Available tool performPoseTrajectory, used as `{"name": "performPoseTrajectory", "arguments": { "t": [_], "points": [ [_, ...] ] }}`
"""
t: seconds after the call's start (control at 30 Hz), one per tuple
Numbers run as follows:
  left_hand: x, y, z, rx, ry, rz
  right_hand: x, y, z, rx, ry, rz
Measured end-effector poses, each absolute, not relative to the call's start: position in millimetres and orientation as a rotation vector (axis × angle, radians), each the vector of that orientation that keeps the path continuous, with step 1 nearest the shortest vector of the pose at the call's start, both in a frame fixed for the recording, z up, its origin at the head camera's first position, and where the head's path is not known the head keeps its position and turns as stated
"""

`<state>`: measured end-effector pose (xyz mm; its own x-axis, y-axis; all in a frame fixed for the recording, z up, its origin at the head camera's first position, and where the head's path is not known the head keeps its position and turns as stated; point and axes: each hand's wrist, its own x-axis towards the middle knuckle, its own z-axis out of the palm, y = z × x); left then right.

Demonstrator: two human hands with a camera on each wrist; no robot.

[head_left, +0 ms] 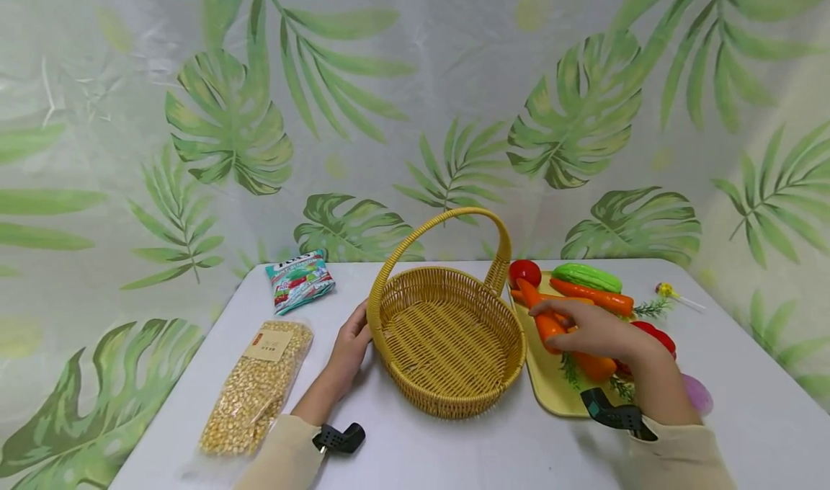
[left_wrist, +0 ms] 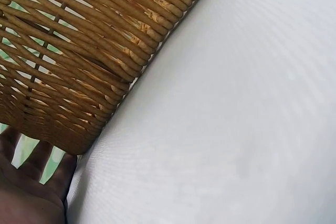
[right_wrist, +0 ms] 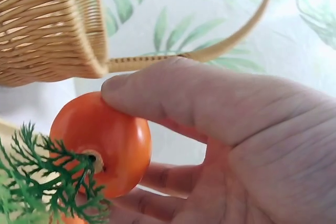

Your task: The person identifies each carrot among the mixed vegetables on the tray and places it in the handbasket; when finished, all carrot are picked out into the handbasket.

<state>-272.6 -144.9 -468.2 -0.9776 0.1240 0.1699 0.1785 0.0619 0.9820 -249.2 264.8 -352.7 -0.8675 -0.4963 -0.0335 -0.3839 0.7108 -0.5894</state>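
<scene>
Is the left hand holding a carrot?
No, the left hand touches the basket's side, while the right hand holds the carrot.

The basket [head_left: 447, 349] sits mid-table, the kernel bag [head_left: 259, 389] to its left with the packet [head_left: 300, 281] behind that, the tray [head_left: 551, 400] to its right under the held carrot [head_left: 548, 326], and what may be an eggplant [head_left: 697, 393], partly hidden, farther right.
</scene>
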Motion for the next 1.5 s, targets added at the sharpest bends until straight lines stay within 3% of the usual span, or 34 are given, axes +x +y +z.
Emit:
{"name": "performPoseTrajectory", "arguments": {
  "t": [0.67,1.13,1.5],
  "points": [
    [-271.2,-144.9,-466.5,-0.315,-2.273,-2.084,-228.6,264.5,-329.2,-0.787,2.603,-0.923],
    [-269.2,-145.9,-466.5,-0.302,-2.293,-2.082,-237.4,239.9,-344.1,-0.923,2.411,-1.086],
    [-271.3,-145.9,-466.8,-0.324,-2.280,-2.060,-248.3,214.5,-360.1,-0.849,2.412,-1.243]
  ]
}}
